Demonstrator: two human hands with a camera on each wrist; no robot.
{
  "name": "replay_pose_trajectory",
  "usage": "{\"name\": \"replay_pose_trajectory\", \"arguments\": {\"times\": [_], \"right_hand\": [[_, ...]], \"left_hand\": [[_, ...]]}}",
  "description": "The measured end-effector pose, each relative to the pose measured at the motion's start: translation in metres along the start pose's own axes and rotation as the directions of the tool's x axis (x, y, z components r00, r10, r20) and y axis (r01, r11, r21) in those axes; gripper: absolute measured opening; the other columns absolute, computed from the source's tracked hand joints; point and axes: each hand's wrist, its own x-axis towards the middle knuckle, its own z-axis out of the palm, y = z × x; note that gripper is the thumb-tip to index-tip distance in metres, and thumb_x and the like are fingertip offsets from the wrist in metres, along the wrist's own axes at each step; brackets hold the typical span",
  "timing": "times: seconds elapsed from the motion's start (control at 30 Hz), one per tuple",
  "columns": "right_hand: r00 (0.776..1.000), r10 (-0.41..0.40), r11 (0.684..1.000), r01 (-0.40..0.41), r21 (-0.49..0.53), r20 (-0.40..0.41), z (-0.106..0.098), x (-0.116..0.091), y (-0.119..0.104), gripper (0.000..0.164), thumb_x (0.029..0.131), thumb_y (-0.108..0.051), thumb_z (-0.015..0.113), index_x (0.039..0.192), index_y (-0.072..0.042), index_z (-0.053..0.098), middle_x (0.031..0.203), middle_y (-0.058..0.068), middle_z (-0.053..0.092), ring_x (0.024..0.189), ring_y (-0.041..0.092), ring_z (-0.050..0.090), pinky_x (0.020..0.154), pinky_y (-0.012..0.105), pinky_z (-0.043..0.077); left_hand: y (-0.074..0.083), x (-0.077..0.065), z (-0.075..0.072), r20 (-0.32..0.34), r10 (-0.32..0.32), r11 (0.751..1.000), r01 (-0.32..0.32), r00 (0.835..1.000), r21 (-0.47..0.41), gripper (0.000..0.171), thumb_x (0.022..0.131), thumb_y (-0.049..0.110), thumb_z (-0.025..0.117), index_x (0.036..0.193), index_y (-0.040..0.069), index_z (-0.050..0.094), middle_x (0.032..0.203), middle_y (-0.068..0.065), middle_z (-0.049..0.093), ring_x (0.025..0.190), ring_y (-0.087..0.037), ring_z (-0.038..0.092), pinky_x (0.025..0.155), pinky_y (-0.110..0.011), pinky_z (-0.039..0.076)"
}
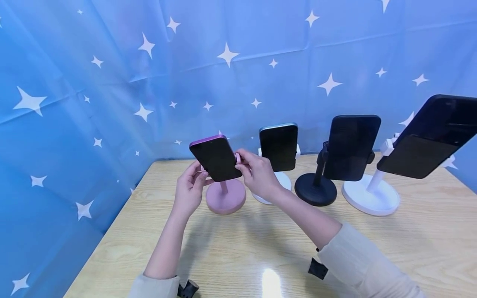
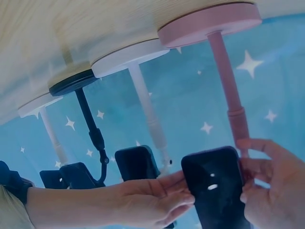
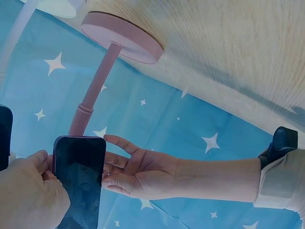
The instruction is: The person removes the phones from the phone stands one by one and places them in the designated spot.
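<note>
A phone (image 1: 216, 159) with a purple edge sits tilted in the clamp of a pink phone stand (image 1: 225, 203). At the phone's right edge, my right hand (image 1: 258, 171) pinches the pink clamp arm between thumb and fingers. My left hand (image 1: 189, 190) grips the clamp at the opposite edge, its thumb toward the front and its fingers reaching behind. In the right wrist view, the left hand (image 3: 147, 174) has its fingertips along the phone's side. The stand's ribbed pink stem (image 2: 228, 90) runs to its round base. The phone hides the middle of the clamp.
To the right stand a white stand (image 1: 284, 181) with a blue-edged phone (image 1: 279, 147), a black stand (image 1: 316, 191) with a phone (image 1: 352, 147), and another white stand (image 1: 370, 196) with a large phone (image 1: 428, 136). A blue starry curtain (image 1: 242, 82) hangs behind the wooden table (image 1: 231, 256).
</note>
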Motion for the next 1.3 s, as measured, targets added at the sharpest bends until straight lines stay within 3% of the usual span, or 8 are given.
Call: {"name": "replay_pose_trajectory", "arguments": {"times": [0.23,0.47,0.73,1.0,1.2,1.3], "right_hand": [[0.999,-0.039,0.999,0.039,0.005,0.005,-0.008,-0.007,-0.004,0.018,0.083,0.002,0.062,0.101,0.003,0.058,0.089,0.012,0.064,0.081,0.020,0.064,0.072,0.028,0.053],[0.995,-0.099,0.994,0.100,0.051,-0.020,-0.020,-0.016,-0.012,0.025,0.080,0.005,0.063,0.105,0.006,0.059,0.090,0.015,0.065,0.083,0.020,0.066,0.075,0.026,0.052],[0.991,-0.137,0.986,0.137,0.092,-0.011,-0.036,-0.027,-0.020,0.032,0.078,0.007,0.065,0.109,0.005,0.059,0.088,0.011,0.065,0.077,0.015,0.065,0.070,0.022,0.053],[0.989,-0.146,0.987,0.146,0.059,0.000,-0.056,-0.040,-0.025,0.032,0.076,0.007,0.066,0.107,0.005,0.059,0.091,0.011,0.067,0.077,0.015,0.065,0.068,0.021,0.052],[0.982,-0.190,0.981,0.191,0.037,-0.024,-0.075,-0.052,-0.031,0.035,0.071,0.013,0.068,0.104,0.003,0.059,0.085,0.007,0.065,0.074,0.014,0.064,0.069,0.018,0.051],[0.977,-0.210,0.976,0.211,0.047,-0.035,-0.084,-0.057,-0.035,0.029,0.076,0.006,0.067,0.104,0.003,0.060,0.087,0.009,0.066,0.073,0.014,0.064,0.069,0.016,0.051]], "left_hand": [[0.009,-0.006,-0.001,0.035,-0.030,1.000,0.030,0.999,-0.004,0.036,0.090,-0.008,0.046,0.126,-0.004,0.050,0.102,-0.021,0.057,0.085,-0.007,0.064,0.072,-0.033,0.054],[0.018,-0.015,-0.002,0.082,-0.001,0.999,0.005,0.997,-0.045,0.038,0.089,-0.010,0.047,0.126,-0.005,0.050,0.099,-0.002,0.059,0.084,-0.009,0.065,0.071,-0.035,0.054],[0.028,-0.025,0.003,0.129,0.015,0.997,-0.004,0.992,-0.081,0.039,0.087,-0.011,0.050,0.126,-0.008,0.049,0.101,0.008,0.063,0.084,-0.010,0.066,0.071,-0.036,0.054],[0.038,-0.033,0.012,0.180,0.068,0.989,-0.043,0.981,-0.139,0.037,0.083,-0.014,0.053,0.121,-0.015,0.049,0.090,0.006,0.062,0.080,-0.009,0.066,0.068,-0.037,0.054],[0.048,-0.039,0.023,0.233,0.132,0.978,-0.089,0.963,-0.186,0.035,0.082,-0.010,0.057,0.116,-0.018,0.051,0.094,0.006,0.064,0.078,-0.012,0.067,0.068,-0.037,0.054],[0.053,-0.041,0.030,0.249,0.155,0.975,-0.108,0.956,-0.195,0.033,0.082,-0.008,0.059,0.113,-0.018,0.054,0.092,0.004,0.065,0.077,-0.012,0.067,0.068,-0.037,0.054]]}}
